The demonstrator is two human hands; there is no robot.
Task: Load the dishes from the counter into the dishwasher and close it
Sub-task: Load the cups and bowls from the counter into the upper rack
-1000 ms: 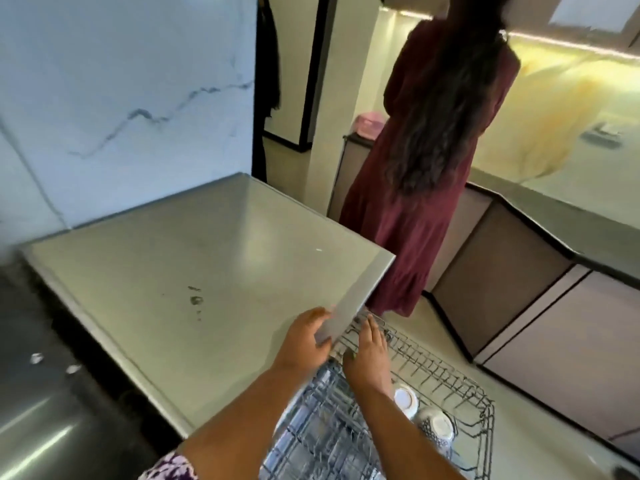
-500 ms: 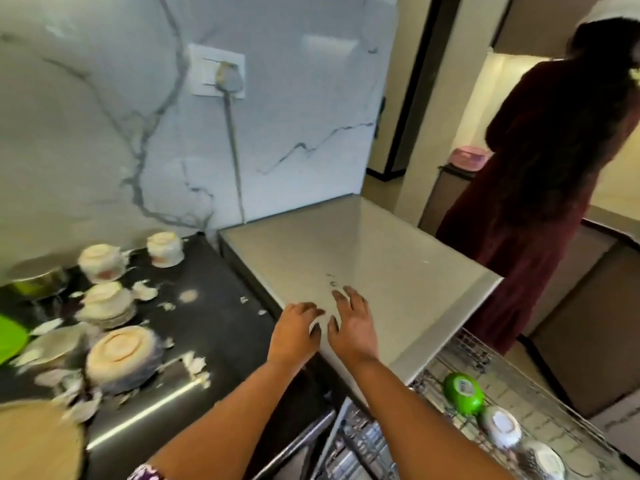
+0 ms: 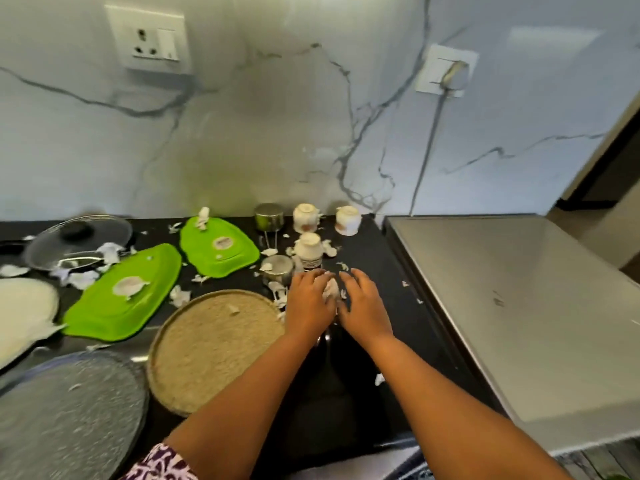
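On the black counter (image 3: 363, 258), just left of the dishwasher's flat grey top (image 3: 519, 306), two bare hands meet around a small white object (image 3: 330, 289) that is mostly hidden between them; it could be a cup, though too little shows to say. Left hand (image 3: 309, 299) and right hand (image 3: 363, 304) each curve inward with fingers loosely bent, cupping the object from either side, but whether they already grip it or only touch it cannot be told. Half a second ago both hands lay flat on the dishwasher's top, and a second ago they were at its wire rack, so the person has turned away from the machine and back to the dishes. That suggests one load has gone in and the next piece is being collected. Plenty remains: three white cups stand upside down near the marble wall, one just beyond the fingertips (image 3: 308, 251), two farther back (image 3: 305, 218) (image 3: 347, 220). Two small steel cups (image 3: 269, 216) (image 3: 277, 268) sit beside them. Further left lie two green trays (image 3: 220, 245) (image 3: 121, 296), a round woven mat (image 3: 214, 344), a grey speckled plate (image 3: 69, 420) and a glass lid (image 3: 78, 239). White scraps litter the counter (possibly paper or peel). Judging by this spread, the task is early, and closing the dishwasher is some way off.
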